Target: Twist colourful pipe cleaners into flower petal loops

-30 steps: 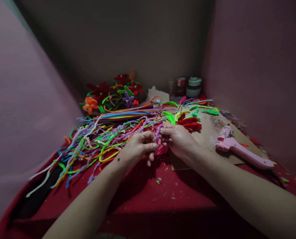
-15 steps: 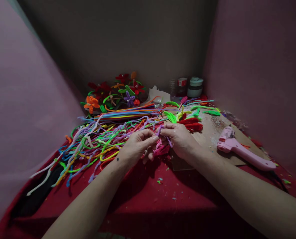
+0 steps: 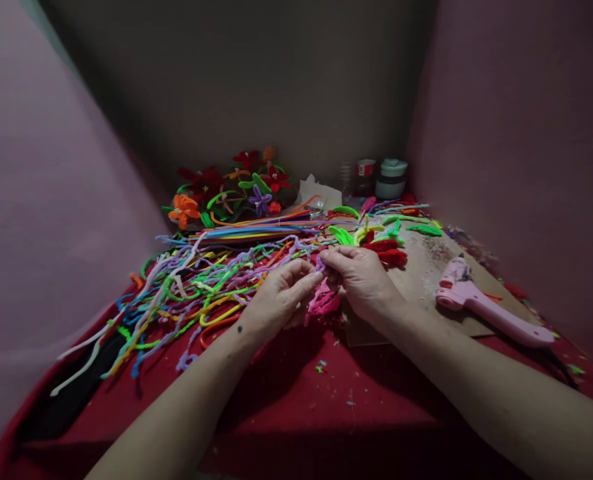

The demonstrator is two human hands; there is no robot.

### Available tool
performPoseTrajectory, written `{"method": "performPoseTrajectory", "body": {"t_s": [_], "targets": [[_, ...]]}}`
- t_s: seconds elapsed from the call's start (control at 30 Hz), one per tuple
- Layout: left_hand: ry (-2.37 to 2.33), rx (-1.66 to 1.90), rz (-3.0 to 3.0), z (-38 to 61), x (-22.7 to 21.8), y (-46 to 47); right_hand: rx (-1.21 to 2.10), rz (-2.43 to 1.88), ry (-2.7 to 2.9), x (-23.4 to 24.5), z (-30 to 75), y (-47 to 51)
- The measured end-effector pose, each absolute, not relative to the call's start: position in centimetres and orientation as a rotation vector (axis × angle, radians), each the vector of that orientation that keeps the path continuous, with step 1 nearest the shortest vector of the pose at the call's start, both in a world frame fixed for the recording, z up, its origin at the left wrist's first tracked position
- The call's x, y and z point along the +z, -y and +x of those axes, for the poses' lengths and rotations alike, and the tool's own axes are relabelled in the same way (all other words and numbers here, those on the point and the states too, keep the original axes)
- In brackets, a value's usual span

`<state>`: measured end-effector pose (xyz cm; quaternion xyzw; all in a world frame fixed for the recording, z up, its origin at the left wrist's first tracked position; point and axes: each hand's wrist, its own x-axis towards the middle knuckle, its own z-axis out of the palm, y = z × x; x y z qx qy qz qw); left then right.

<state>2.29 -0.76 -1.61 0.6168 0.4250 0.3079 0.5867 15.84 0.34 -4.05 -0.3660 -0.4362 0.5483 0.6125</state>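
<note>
My left hand (image 3: 279,297) and my right hand (image 3: 364,280) meet over the red cloth, both with fingers pinched. Between their fingertips is a short purple pipe cleaner (image 3: 320,264). Just under the fingers hangs a pink pipe-cleaner piece (image 3: 322,301), held against them; which hand grips it I cannot tell. A loose heap of coloured pipe cleaners (image 3: 196,283) lies to the left of my left hand. Beyond the hands a bundle of straight pipe cleaners (image 3: 256,228) lies flat.
A pink glue gun (image 3: 481,305) lies on a cardboard sheet (image 3: 426,267) at the right. Red and green pipe-cleaner shapes (image 3: 384,243) sit behind my right hand. Finished pipe-cleaner flowers (image 3: 231,187) and two jars (image 3: 379,177) stand at the back wall. Walls close in on both sides.
Both hands have shifted slightly away from me and upward, staying pinched together on the purple pipe cleaner. The pink piece hangs lower below the fingers than before.
</note>
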Motion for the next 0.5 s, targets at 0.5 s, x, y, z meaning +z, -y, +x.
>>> {"method": "performPoseTrajectory", "body": {"t_s": [0.5], "targets": [[-1.179, 0.868, 1.669, 2.48, -2.36, 0.72, 1.264, -0.929, 1.128, -3.87, 15.46, 0.09]]}}
